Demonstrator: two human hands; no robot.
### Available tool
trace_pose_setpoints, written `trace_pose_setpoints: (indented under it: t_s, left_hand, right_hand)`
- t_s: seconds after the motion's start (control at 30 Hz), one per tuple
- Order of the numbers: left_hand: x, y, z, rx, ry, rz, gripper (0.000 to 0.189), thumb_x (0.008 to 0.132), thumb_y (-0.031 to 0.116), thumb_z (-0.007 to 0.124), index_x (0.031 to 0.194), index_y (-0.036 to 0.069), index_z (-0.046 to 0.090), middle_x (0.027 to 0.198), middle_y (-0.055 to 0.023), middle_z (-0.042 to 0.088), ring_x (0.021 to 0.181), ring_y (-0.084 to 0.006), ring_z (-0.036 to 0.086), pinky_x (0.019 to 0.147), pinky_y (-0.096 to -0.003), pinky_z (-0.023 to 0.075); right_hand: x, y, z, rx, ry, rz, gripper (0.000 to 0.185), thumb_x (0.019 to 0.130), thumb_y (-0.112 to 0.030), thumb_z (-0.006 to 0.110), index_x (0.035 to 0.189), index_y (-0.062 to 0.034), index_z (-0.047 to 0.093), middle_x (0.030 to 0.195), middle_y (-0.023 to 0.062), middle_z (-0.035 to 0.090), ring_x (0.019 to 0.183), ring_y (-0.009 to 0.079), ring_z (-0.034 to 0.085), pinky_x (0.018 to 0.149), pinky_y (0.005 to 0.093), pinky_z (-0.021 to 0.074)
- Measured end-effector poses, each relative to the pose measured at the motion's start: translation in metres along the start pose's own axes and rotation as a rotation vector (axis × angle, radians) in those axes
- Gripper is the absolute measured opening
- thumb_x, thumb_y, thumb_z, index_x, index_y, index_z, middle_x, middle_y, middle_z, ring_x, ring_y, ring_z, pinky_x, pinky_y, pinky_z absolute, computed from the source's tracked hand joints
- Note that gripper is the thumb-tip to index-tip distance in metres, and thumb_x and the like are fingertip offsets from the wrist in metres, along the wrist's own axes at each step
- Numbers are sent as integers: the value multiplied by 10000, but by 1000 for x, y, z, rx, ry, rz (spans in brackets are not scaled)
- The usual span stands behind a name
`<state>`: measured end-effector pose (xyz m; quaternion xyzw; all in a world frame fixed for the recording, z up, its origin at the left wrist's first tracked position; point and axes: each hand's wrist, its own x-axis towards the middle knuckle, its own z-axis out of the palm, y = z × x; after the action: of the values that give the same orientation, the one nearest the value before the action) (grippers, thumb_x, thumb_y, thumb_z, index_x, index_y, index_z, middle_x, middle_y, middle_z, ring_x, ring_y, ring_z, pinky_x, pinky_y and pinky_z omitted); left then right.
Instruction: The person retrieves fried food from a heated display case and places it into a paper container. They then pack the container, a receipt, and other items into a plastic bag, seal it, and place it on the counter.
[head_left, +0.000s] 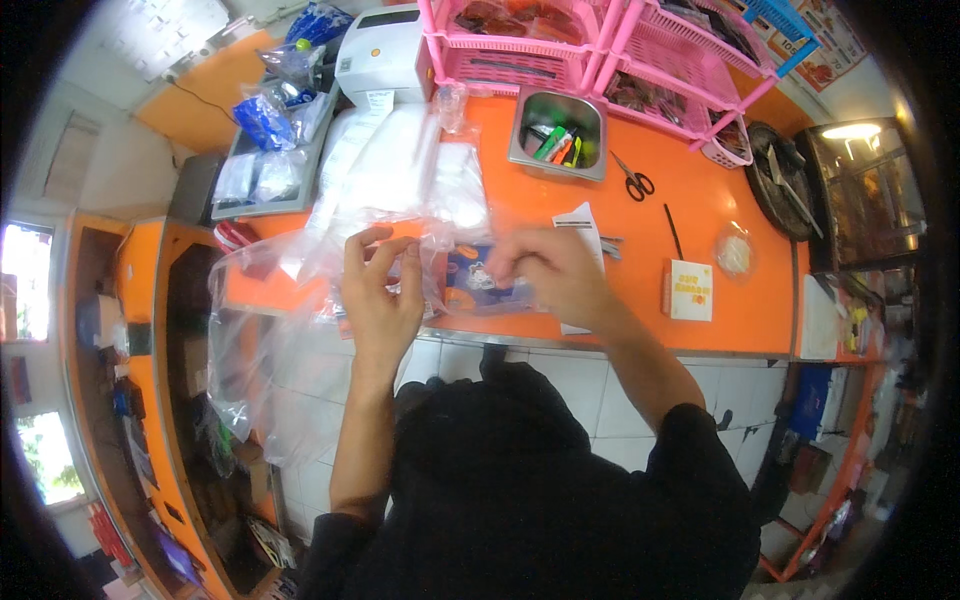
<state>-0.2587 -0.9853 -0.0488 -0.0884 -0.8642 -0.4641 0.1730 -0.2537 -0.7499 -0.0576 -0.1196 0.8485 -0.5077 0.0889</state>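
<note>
My left hand (382, 292) is raised over the front edge of the orange table, fingers curled against a large clear plastic bag (277, 390). The bag spreads to the left and hangs below the tabletop. Whether those fingers grip its film is unclear. Motion blurs my right hand (559, 266), which hovers at the right end of a dark blue packet (469, 274) with cartoon prints. Clear film covers part of this packet. Beneath my right hand and wrist lies a white printed paper (581, 217). What the right fingers hold cannot be made out.
Farther back are a stack of clear bags (390, 169), a label printer (382, 56), a steel container of markers (559, 135) and pink racks (517, 64). Scissors (636, 180), a black stick (673, 231), a small box (688, 291) and a round clear-wrapped item (735, 253) lie rightward.
</note>
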Motion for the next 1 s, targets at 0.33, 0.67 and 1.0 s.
trace_pose_setpoints:
  t_s: [0.33, 0.67, 1.0]
  left_hand:
    - [-24, -10, -18, -483, -497, -146, 217, 985, 65, 605, 1161, -41, 674, 1035, -69, 686, 959, -130, 643, 870, -299, 519]
    - [7, -17, 0, -819, -268, -607, 506, 1060, 244, 594, 1482, -13, 491, 1383, -193, 617, 1216, -224, 616, 992, -368, 524]
    - [73, -7, 29, -381, -134, -191, 180, 970, 118, 679, 1045, -28, 754, 883, -101, 766, 792, -159, 714, 708, -313, 557]
  right_hand:
    - [28, 67, 75, -919, -305, -66, 589, 932, -426, 643, 1425, -113, 562, 1488, 304, 409, 1377, 487, 412, 1034, 661, 424]
    - [32, 27, 27, -57, 37, -155, 1121, 678, -261, 892, 1589, -47, 275, 1524, 242, 381, 1436, 418, 377, 1178, 547, 346]
    - [28, -40, 38, 599, 536, -479, 765, 881, -368, 780, 1477, -100, 384, 1395, 150, 467, 1300, 276, 501, 1020, 418, 494]
